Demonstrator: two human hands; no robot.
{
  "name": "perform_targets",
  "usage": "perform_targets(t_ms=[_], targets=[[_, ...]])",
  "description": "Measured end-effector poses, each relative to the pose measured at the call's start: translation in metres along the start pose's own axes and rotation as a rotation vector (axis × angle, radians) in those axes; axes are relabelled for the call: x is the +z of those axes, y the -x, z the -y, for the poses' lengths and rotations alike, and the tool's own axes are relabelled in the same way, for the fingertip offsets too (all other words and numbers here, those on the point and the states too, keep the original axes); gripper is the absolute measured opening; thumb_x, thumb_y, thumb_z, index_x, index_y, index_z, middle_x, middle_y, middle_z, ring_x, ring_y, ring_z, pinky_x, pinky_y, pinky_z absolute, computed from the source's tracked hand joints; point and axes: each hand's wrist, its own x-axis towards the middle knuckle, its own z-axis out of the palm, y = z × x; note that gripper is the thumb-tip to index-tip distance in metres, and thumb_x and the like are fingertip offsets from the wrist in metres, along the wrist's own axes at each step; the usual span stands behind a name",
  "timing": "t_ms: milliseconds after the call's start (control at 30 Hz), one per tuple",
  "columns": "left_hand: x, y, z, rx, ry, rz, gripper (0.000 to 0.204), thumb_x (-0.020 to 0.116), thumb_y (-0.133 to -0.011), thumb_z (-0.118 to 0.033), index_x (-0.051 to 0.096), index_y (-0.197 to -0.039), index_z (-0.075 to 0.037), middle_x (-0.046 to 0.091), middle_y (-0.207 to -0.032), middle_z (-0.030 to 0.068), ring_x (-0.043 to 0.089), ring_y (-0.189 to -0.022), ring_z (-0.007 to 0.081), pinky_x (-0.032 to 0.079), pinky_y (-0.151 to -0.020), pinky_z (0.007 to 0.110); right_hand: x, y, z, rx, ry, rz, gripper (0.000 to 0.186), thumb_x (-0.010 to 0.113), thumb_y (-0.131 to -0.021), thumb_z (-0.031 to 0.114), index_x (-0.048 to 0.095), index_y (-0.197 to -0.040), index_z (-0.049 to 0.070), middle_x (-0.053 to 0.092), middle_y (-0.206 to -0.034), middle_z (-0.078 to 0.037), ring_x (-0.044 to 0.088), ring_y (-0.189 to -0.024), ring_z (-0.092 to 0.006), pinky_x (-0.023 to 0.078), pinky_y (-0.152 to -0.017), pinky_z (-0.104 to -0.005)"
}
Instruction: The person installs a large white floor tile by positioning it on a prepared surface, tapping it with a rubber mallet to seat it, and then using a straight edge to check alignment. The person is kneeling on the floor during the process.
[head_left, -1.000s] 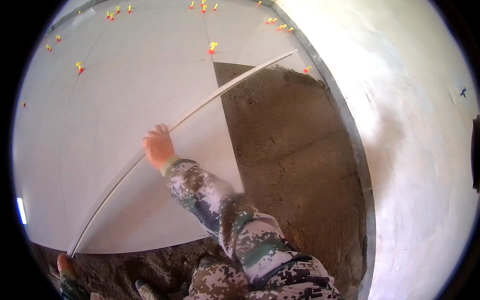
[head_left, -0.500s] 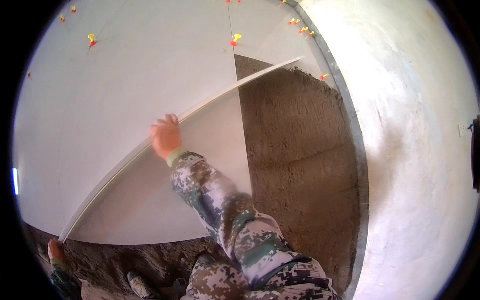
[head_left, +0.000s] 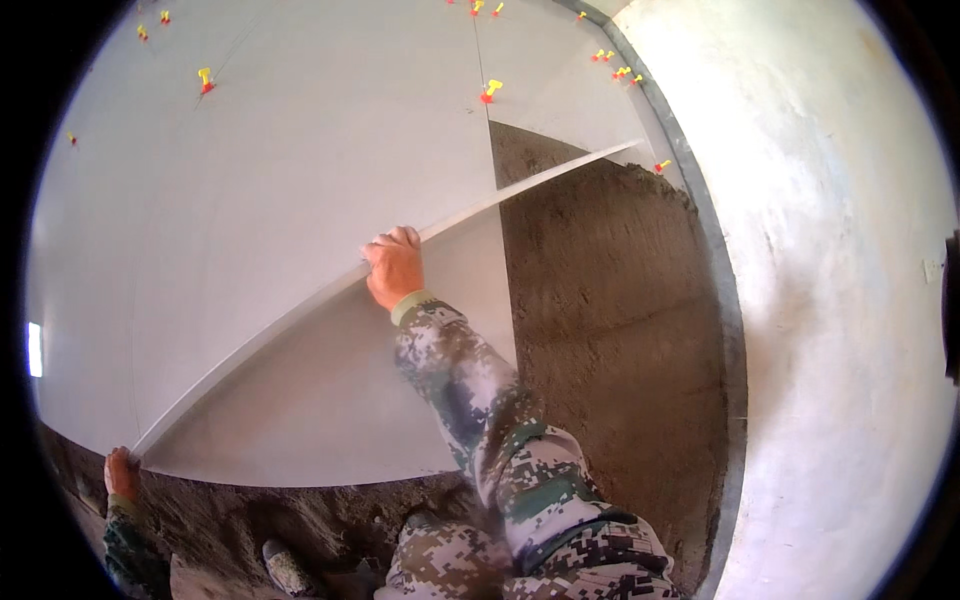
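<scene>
My right hand (head_left: 395, 268) is closed on a long, narrow, pale straightedge (head_left: 545, 177), near its middle. My left hand (head_left: 122, 475) is closed on the near end of that strip, at the lower left by the tiles' front edge. The strip runs diagonally over large light-grey floor tiles (head_left: 240, 180) and across an untiled patch of brown mortar (head_left: 610, 300) to the far right tiles. My right forearm, in a camouflage sleeve, hides part of the tile and mortar beneath it.
Red-and-yellow levelling clips (head_left: 205, 80) stand along several tile joints. A whitewashed wall (head_left: 830, 300) with a grey strip at its foot bounds the right side. Rough mortar runs along the bottom, beside my shoe (head_left: 285, 565) and camouflage-clad legs (head_left: 440, 560).
The view has shifted, so tiles and clips sit farther right. Both hands keep hold of the straightedge, whose far end now sits slightly lower relative to the nearby clips.
</scene>
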Motion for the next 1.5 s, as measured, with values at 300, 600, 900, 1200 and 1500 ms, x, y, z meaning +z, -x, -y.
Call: perform_targets(t_ms=[300, 600, 900, 1200, 1500], targets=[[0.016, -0.052, -0.133, 0.132, 0.051, 0.159, 0.02, 0.069, -0.079, 0.0, 0.056, -0.094, 0.0, 0.059, -0.094, 0.0228, 0.055, -0.095, 0.0468, 0.044, -0.08, 0.055, -0.035, 0.032, -0.078, 0.077, 0.149, 0.088, 0.015, 0.06, -0.068, 0.001, 0.069, -0.078, 0.008, 0.066, -0.087, -0.008, 0.055, -0.1, -0.0308, 0.036, -0.103, -0.0459], [0.028, -0.051, -0.121, 0.204, 0.044, 0.124, 0.012, 0.065, -0.082, -0.004, 0.053, -0.086, -0.001, 0.056, -0.088, 0.0228, 0.054, -0.089, 0.0469, 0.041, -0.072, 0.055, -0.027, 0.049, -0.073, 0.078, 0.168, 0.074, 0.017, 0.061, -0.067, -0.001, 0.069, -0.079, 0.008, 0.065, -0.087, -0.008, 0.054, -0.099, -0.0302, 0.036, -0.102, -0.0452], [0.012, -0.063, -0.153, 0.227, 0.061, 0.091, 0.012, 0.064, -0.08, -0.001, 0.052, -0.083, -0.001, 0.056, -0.086, 0.0222, 0.054, -0.088, 0.0464, 0.041, -0.072, 0.055, -0.039, 0.046, -0.085, 0.076, 0.179, 0.068, 0.019, 0.06, -0.066, -0.003, 0.068, -0.08, 0.008, 0.064, -0.086, -0.008, 0.054, -0.099, -0.0319, 0.036, -0.102, -0.0464], [0.032, -0.071, -0.216, 0.284, 0.04, 0.091, 0.016, 0.068, -0.075, 0.0, 0.053, -0.081, -0.002, 0.058, -0.085, 0.0198, 0.056, -0.086, 0.0455, 0.044, -0.073, 0.055, -0.06, 0.052, -0.137, 0.084, 0.273, 0.103, 0.02, 0.061, -0.069, -0.003, 0.07, -0.082, 0.009, 0.068, -0.091, -0.009, 0.055, -0.102, -0.0336, 0.038, -0.103, -0.048], [0.028, -0.083, -0.3, 0.303, 0.006, 0.124, 0.01, 0.067, -0.078, -0.007, 0.057, -0.078, -0.004, 0.061, -0.082, 0.0165, 0.06, -0.085, 0.0399, 0.048, -0.073, 0.052, -0.107, 0.067, -0.19, 0.178, 0.356, 0.163, 0.016, 0.064, -0.075, -0.002, 0.07, -0.078, 0.012, 0.069, -0.091, -0.009, 0.056, -0.104, -0.0329, 0.039, -0.1, -0.0458]])
